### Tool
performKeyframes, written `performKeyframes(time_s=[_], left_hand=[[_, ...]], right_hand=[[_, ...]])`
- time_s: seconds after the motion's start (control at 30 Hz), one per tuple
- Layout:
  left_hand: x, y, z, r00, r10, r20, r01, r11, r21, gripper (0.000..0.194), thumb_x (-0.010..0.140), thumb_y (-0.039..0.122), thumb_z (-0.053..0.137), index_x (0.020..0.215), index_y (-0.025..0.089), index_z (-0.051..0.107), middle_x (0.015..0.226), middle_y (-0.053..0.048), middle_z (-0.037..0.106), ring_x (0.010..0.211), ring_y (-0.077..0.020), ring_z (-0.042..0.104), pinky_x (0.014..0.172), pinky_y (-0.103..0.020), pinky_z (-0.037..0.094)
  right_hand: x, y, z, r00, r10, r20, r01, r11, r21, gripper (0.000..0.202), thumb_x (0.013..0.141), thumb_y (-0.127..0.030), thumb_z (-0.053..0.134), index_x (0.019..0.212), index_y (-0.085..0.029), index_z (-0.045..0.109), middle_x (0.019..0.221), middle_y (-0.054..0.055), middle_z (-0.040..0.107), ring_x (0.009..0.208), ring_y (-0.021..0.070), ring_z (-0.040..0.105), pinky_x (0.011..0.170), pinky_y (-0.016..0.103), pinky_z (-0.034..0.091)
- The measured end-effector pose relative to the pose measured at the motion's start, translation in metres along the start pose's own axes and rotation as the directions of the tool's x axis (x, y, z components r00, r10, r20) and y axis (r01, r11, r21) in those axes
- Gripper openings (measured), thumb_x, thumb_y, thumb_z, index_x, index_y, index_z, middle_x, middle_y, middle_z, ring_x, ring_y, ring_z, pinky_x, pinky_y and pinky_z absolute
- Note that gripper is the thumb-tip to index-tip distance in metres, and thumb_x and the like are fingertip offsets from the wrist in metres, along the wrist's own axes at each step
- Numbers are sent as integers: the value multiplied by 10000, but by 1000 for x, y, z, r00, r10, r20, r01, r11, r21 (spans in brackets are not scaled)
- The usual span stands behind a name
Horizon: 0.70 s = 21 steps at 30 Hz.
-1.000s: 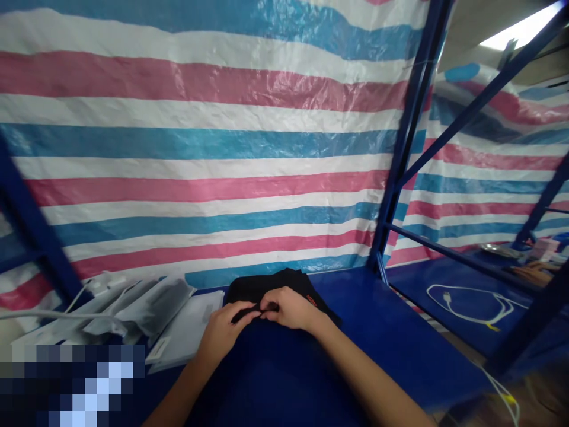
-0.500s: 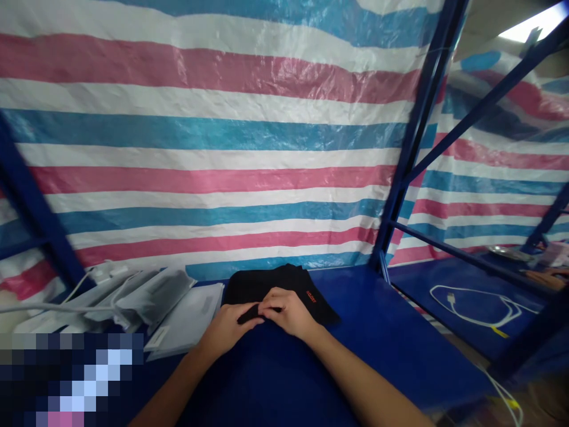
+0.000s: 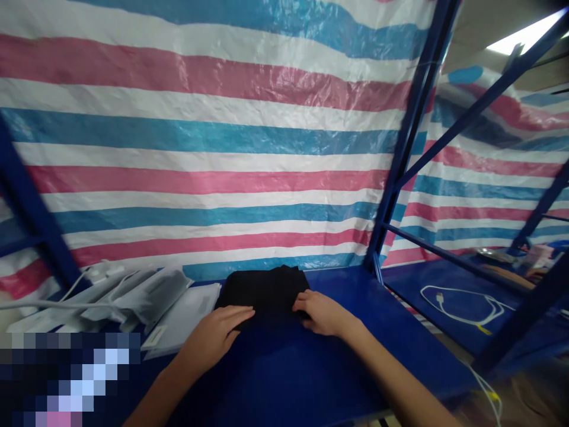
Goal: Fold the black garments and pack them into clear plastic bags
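Observation:
A folded piece of black cloth (image 3: 264,287), perhaps a garment, lies near the back edge of the blue table (image 3: 284,379). My left hand (image 3: 216,332) rests on its near left side, with fingers stretched out flat and the thumb apart. At its right edge is my right hand (image 3: 326,314), fingers bent and touching the cloth, thumb held away from them. The cloth's near edge blends into the dark tabletop, and no lettering shows on it.
Left of the cloth are flat clear plastic packets (image 3: 189,308) and several translucent bags (image 3: 146,296) with a white cable. A striped tarp (image 3: 222,178) hangs behind. Blue metal posts (image 3: 391,190) frame the table. A coiled white cable (image 3: 466,320) lies on the neighbouring table.
My hands have moved apart from the middle to the two sides of the cloth. The right flap with orange lettering is folded in and out of sight. The view has shifted slightly.

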State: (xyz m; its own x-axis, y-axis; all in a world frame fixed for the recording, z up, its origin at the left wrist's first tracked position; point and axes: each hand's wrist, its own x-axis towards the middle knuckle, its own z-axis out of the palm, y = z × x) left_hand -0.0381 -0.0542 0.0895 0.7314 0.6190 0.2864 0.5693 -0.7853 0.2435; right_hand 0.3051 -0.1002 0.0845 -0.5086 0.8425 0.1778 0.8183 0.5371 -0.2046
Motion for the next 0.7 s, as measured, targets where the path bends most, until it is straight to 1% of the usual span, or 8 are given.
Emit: performKeyframes(time_s=[0.07, 0.17, 0.27, 0.37, 0.43, 0.53, 0.6, 0.7], left_hand=[[-8, 8, -7, 999, 16, -38, -16, 1000, 7, 651, 859, 47, 518, 1406, 352, 696, 1435, -19, 691, 1288, -258, 666, 1137, -447, 521], [-28, 19, -15, 1000, 7, -30, -7, 1000, -26, 609, 858, 58, 532, 1345, 362, 734, 1348, -25, 724, 1220, -243, 694, 1102, -404, 540], [-53, 26, -20, 995, -11, 98, 21, 994, -103, 550, 835, 101, 627, 1271, 406, 769, 1268, 2, 767, 1164, -250, 725, 1074, -384, 557], [-66, 28, -30, 983, -73, 169, 103, 979, -178, 459, 875, 251, 719, 1287, 451, 755, 1259, 21, 784, 1147, -265, 743, 1039, -371, 578], [-61, 26, -39, 977, -137, 164, 170, 964, -205, 468, 909, 370, 725, 1368, 457, 705, 1314, 17, 766, 1157, -273, 744, 1014, -364, 589], [-34, 17, -47, 962, -224, 155, 253, 947, -198, 472, 948, 446, 651, 1418, 403, 663, 1396, -9, 723, 1189, -286, 729, 988, -374, 591], [-14, 7, -40, 947, -293, 133, 311, 938, -150, 440, 967, 439, 582, 1384, 328, 670, 1373, -48, 730, 1199, -304, 719, 1009, -413, 573], [3, -8, -15, 928, -369, 58, 372, 925, -73, 442, 965, 414, 514, 1332, 218, 662, 1305, -128, 749, 1218, -344, 705, 1059, -481, 529]], right_hand=[[-24, -2, -8, 998, -5, -58, 6, 1000, 24, 301, 912, -82, 640, 1164, -216, 735, 1101, 91, 730, 1057, 257, 680, 980, 371, 475], [-63, -15, -23, 990, 35, -135, -15, 989, 145, 386, 918, -59, 576, 1207, -259, 735, 1081, 83, 757, 1016, 263, 702, 926, 372, 501], [-95, -29, -38, 996, 77, -51, -56, 939, 340, 360, 927, -95, 591, 1168, -304, 756, 1104, 54, 783, 999, 251, 732, 895, 355, 533], [-107, -28, -53, 992, 80, 93, -117, 835, 538, 302, 939, -150, 624, 1143, -300, 788, 1023, 46, 805, 912, 232, 756, 816, 323, 566], [-97, -14, -59, 991, 68, 112, -123, 778, 616, 266, 943, -198, 650, 1151, -276, 796, 1013, 48, 807, 898, 226, 759, 793, 312, 576], [-55, 18, -52, 990, 135, -37, -77, 747, 661, 254, 931, -254, 691, 1168, -242, 781, 1073, 54, 800, 959, 235, 745, 843, 336, 578], [-17, 39, -36, 971, 184, -155, -37, 751, 659, 213, 918, -239, 706, 1118, -206, 770, 1066, 62, 793, 977, 238, 740, 875, 351, 574], [28, 59, -1, 950, 205, -235, -64, 864, 499, 168, 898, -128, 693, 1038, -179, 771, 1019, 69, 786, 949, 233, 734, 892, 363, 563]])
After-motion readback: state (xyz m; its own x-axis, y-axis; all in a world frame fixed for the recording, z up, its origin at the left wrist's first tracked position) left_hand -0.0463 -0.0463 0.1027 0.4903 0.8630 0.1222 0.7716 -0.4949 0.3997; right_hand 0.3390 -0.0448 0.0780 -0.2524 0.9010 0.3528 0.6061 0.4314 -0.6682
